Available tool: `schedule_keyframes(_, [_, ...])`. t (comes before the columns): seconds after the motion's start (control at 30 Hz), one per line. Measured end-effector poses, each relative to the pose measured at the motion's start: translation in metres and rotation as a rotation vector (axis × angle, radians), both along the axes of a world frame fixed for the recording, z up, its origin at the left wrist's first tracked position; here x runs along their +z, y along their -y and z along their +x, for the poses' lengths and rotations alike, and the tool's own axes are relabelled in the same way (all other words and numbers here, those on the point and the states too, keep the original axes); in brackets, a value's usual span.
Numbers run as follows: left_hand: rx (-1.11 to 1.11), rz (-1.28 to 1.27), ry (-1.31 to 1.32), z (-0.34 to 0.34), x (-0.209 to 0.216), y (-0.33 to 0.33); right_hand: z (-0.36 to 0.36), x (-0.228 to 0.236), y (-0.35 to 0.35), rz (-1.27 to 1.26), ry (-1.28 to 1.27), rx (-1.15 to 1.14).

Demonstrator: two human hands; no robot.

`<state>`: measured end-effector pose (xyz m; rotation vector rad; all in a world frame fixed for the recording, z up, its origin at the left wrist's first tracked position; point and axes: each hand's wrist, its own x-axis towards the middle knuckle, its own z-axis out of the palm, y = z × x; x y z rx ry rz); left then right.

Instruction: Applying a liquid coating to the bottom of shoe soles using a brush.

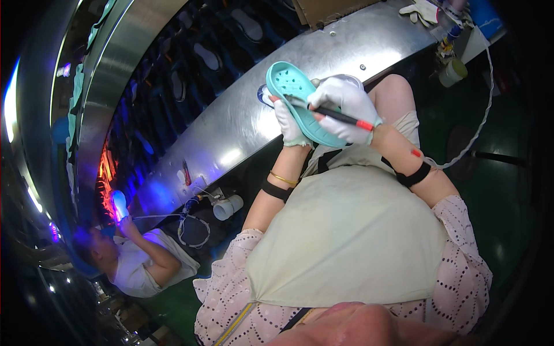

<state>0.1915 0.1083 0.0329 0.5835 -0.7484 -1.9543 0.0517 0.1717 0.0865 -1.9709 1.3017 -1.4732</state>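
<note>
- Fingers [274, 100] of the left hand [293, 123], bare-tipped in a white cloth glove, grip the sole [324, 134] by its left edge.
- The gloved right hand [346, 105] has its fingers closed around a slim brush [341, 116], black with a red end; its tip lies over the sole, at 9 o'clock from that hand.
- The sole, near 12 o'clock in the view, is turquoise, long and rounded, with small pits and a raised rim.
- Smooth, shiny metal forms the curved tabletop [228, 135]; its open stretch lies at 9 o'clock from the left hand.
- A cardboard box [332, 10] stands at 12 o'clock from the right hand.
</note>
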Motion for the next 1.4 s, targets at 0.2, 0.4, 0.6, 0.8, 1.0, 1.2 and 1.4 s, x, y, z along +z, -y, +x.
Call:
schedule_keyframes(0.2, [0.0,-0.084,-0.114,0.007,-0.002,0.007,0.002,-0.002,-0.013,0.206,0.347,0.1])
schedule_keyframes(0.4, [-0.103,0.015,-0.265,0.012,0.005,0.019,0.002,-0.005,-0.016,0.297,0.309,0.18])
schedule_keyframes(0.6, [-0.154,0.04,-0.223,0.024,-0.001,0.035,0.006,-0.01,-0.022,0.208,0.177,0.168])
schedule_keyframes(0.8, [-0.112,0.203,-0.412,0.022,0.017,0.021,-0.003,-0.015,-0.008,0.482,0.693,0.08])
schedule_keyframes(1.0, [-0.175,0.148,-0.409,0.007,0.024,-0.002,0.001,-0.017,-0.007,0.263,0.711,0.069])
schedule_keyframes(1.2, [-0.327,0.16,-0.603,0.006,0.024,0.008,0.006,-0.015,-0.018,0.402,0.7,0.121])
schedule_keyframes(1.4, [-0.228,0.166,-0.41,0.011,0.026,0.011,0.009,-0.017,-0.017,0.099,0.324,0.161])
